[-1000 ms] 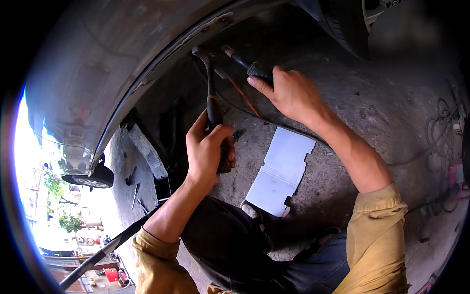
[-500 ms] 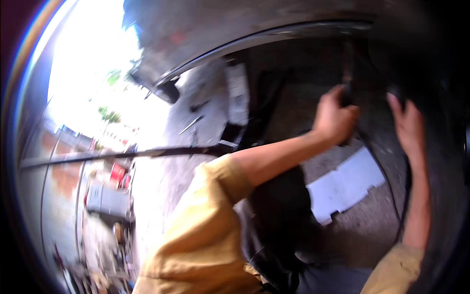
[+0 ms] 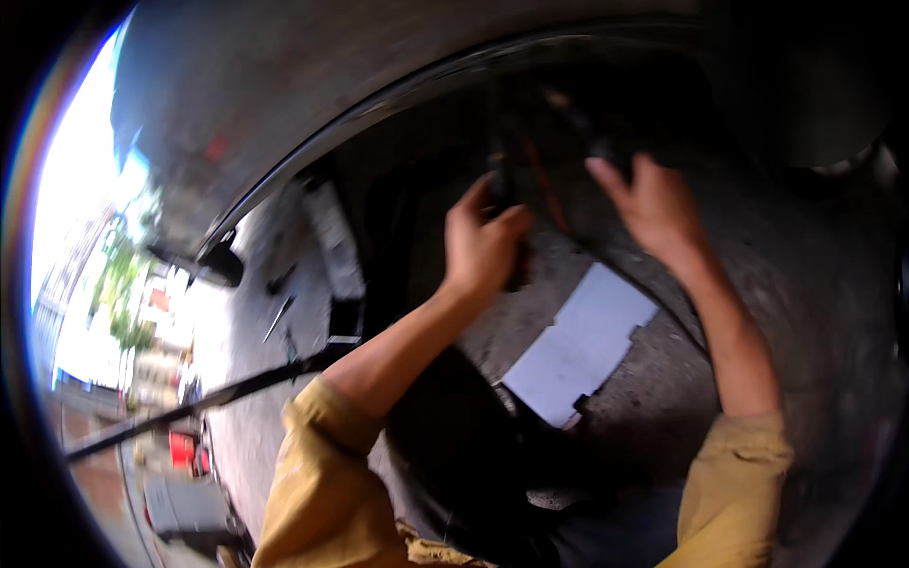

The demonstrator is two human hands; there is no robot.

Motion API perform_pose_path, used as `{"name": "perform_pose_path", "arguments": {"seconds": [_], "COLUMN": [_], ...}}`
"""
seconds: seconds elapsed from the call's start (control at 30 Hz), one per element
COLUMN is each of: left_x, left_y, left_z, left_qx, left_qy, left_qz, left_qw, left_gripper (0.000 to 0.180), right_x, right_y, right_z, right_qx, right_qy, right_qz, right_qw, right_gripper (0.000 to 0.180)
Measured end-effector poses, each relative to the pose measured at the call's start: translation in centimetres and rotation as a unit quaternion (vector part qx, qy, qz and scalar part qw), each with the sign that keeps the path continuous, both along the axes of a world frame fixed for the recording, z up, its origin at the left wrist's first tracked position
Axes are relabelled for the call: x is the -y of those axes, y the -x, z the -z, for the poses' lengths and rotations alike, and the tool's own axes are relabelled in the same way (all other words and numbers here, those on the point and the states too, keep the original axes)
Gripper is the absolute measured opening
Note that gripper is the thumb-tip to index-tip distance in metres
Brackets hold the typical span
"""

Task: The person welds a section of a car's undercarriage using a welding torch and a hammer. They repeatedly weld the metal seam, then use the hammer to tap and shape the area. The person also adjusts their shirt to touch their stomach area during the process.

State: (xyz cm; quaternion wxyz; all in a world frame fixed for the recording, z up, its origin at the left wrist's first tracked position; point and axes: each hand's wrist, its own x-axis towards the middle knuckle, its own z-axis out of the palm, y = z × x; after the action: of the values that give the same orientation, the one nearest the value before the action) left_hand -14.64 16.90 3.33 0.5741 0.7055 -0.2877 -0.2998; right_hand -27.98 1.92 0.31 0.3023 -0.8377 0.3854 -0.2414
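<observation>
My left hand [image 3: 483, 244] is closed round the black handle of a tool [image 3: 500, 166], whose upper part fades into shadow. To its right, my right hand [image 3: 663, 210] grips a dark-handled tool [image 3: 589, 123] that points up and to the left; its tip is blurred and its kind unclear. Both hands are under the curved lower edge of a large dark body panel [image 3: 379, 99], apart from each other. Behind them a thin orange-red strip [image 3: 544, 185] slants through the shadow.
A pale flat sheet [image 3: 587, 341] lies on the grey ground below my hands, beside a dark cable [image 3: 663, 308]. At left are a long black bar [image 3: 237, 390], a slim tool [image 3: 277, 319] and a grey beam [image 3: 333, 241]. Farther off stand a grey box [image 3: 185, 504] and a red object [image 3: 182, 448].
The view has swung right. Both hands have moved left over the ground, and the right hand's tool now shows pointing up and left.
</observation>
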Motion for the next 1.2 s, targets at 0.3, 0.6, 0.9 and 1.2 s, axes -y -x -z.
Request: {"name": "perform_pose_path", "arguments": {"seconds": [0.3, 0.6, 0.9, 1.2], "left_x": [0.3, 0.0, 0.5, 0.3], "left_y": [1.1, 0.7, 1.0, 1.0], "left_z": [-1.1, -0.8, -0.7, -0.8], "left_qx": [-0.011, 0.007, 0.004, -0.007], "left_qy": [-0.001, -0.012, -0.011, -0.014], "left_qz": [0.03, 0.033, 0.03, 0.023], "left_qw": [0.999, 0.999, 0.999, 1.0], "left_gripper": [0.029, 0.029, 0.03, 0.025], "right_x": [-0.8, -1.4, -1.1, -1.2], "right_y": [1.6, 1.1, 1.4, 1.1], "right_z": [-1.0, -1.4, -1.3, -1.2], "right_qx": [0.024, 0.015, 0.011, 0.007], "right_qy": [0.03, 0.028, 0.026, 0.02], "right_qz": [-0.025, -0.022, -0.022, -0.03], "right_qw": [0.999, 0.999, 0.999, 0.999], "right_gripper": [0.065, 0.065, 0.065, 0.066]}}
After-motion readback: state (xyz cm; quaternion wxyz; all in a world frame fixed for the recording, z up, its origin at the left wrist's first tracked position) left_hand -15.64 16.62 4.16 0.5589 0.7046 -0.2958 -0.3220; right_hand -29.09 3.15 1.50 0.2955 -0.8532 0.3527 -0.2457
